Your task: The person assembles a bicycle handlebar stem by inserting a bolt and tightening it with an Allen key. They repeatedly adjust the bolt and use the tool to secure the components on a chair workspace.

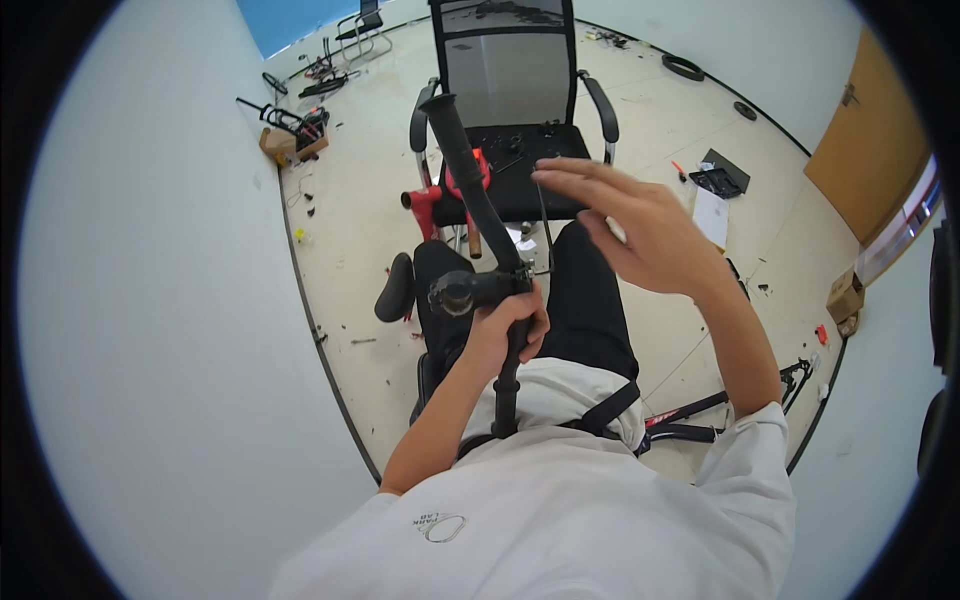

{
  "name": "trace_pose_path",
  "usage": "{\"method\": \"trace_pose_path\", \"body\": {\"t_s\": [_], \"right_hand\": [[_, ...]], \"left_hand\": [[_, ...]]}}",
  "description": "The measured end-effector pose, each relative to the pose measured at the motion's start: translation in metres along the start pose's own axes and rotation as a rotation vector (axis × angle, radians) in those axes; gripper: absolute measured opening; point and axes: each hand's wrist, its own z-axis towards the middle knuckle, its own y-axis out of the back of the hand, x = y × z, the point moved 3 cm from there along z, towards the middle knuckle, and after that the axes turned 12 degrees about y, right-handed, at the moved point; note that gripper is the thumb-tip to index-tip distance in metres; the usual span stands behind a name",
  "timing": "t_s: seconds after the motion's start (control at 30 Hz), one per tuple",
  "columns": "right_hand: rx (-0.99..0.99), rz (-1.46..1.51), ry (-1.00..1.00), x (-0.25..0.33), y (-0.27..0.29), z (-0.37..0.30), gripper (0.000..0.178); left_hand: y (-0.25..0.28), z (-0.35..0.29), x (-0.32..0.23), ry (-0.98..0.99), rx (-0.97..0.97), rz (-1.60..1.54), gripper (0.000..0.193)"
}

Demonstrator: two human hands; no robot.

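Observation:
My left hand (508,330) is wrapped round a black bicycle handlebar (482,205) just below its stem (490,289). The bar slants upright above my lap, one end near my waist and the flared grip pointing away from me. A thin L-shaped hex key (547,228) stands at the stem clamp, its short end by the bolts. At the key's far tip is my right hand (640,225), open with its fingers stretched out; whether the fingertips touch the key I cannot tell. Beyond the bar, a red bicycle frame part (424,212) rests by the chair seat.
A black office chair (512,85) faces me, small dark parts on its seat. A saddle (396,290) is left of my knee. Bicycle parts (690,408) lie at lower right; a tool case (718,182) sits on the floor. A white wall (170,270) runs along my left.

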Motion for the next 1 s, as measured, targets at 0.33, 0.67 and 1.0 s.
{"method": "trace_pose_path", "body": {"t_s": [0.33,0.67,1.0], "right_hand": [[0.474,0.601,-0.173,0.019,-0.082,-0.081,0.026],[0.115,0.360,-0.174,-0.039,-0.018,-0.017,0.048],[0.309,0.790,-0.134,0.044,-0.033,-0.052,0.055]], "left_hand": [[0.005,0.004,0.004,-0.003,0.009,-0.057,0.023],[-0.019,-0.002,0.007,0.035,-0.019,0.110,0.021],[0.004,0.009,0.009,-0.094,-0.331,0.156,0.037]]}}
